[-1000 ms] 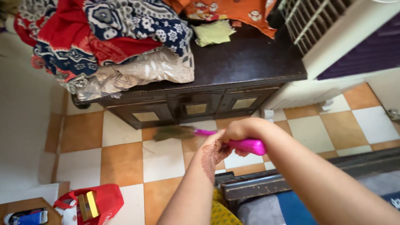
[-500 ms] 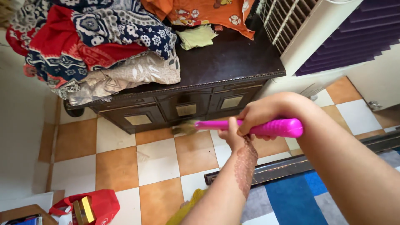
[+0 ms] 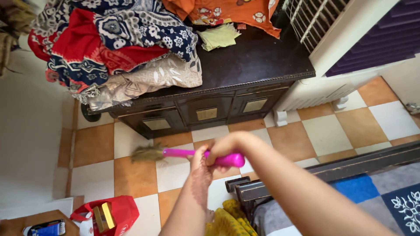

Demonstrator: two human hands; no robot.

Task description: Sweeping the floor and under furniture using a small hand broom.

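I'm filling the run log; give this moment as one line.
hands: both grip pink broom handle | bristles on checkered floor | before dark cabinet

- Broom [image 3: 192, 154]: glossy pink plastic handle, dry straw bristles.
- Cabinet [image 3: 245, 65]: dark polished wood.
- Floor [image 3: 328, 135]: smooth, shiny tiles.
- Clothes [image 3: 118, 43]: soft printed cloth.

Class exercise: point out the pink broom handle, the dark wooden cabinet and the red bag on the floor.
pink broom handle [image 3: 181, 153], head view, on the bare shaft between bristles and hands.
dark wooden cabinet [image 3: 253, 61], head view, on its bare top.
red bag [image 3: 124, 209], head view, on its red side.
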